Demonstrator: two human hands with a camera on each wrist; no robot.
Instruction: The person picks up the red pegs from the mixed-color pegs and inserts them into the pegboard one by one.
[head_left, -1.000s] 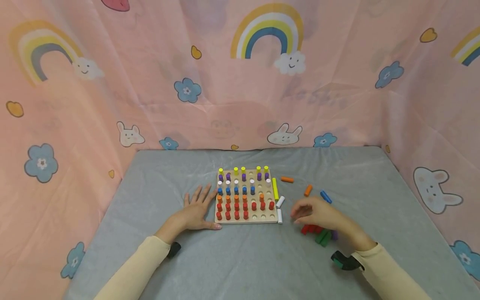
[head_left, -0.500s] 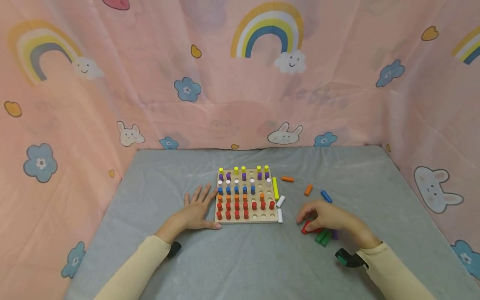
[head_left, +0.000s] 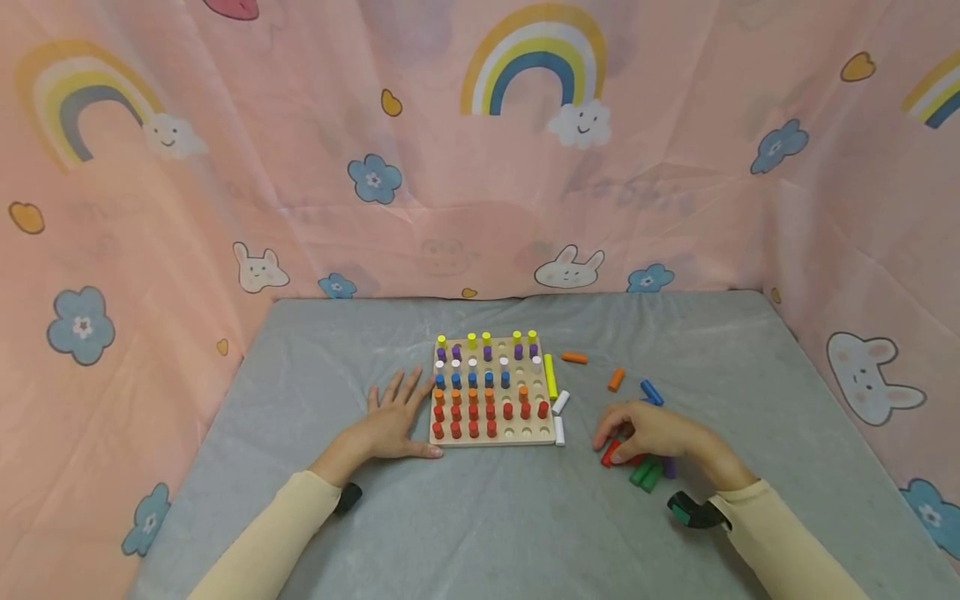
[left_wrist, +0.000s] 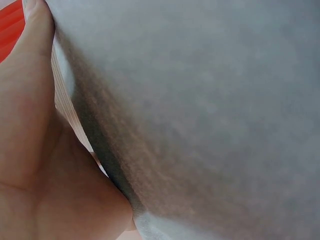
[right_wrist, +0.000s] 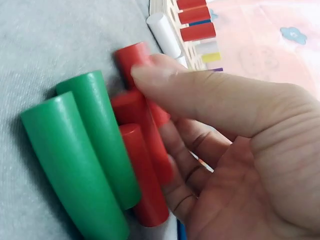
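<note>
My left hand (head_left: 392, 423) lies with straight, spread fingers on the cloth at the left side of a wooden pegboard (head_left: 517, 442), touching its edge. Rows of yellow, purple, white, blue, orange and red pegs stand upright in the board, with some holes bare. Right of the board, my right hand (head_left: 654, 427) reaches down over a small heap of pegs. In the right wrist view, thumb and fingers pinch a red peg (right_wrist: 133, 52) at the heap's edge. Other red pegs (right_wrist: 145, 185) lie under the fingers, beside two green pegs (right_wrist: 70, 160).
Between board and heap lie a yellow peg (head_left: 551, 378) and white pegs (head_left: 560, 403). Farther back are orange pegs (head_left: 575, 358) and a blue peg (head_left: 652, 392). A purple peg (head_left: 670, 468) lies by the green ones. Grey cloth (head_left: 480, 525) covers the table.
My right hand has shifted slightly right and down onto the red pegs, and its thumb and fingers have closed on one. The left hand stays against the board.
</note>
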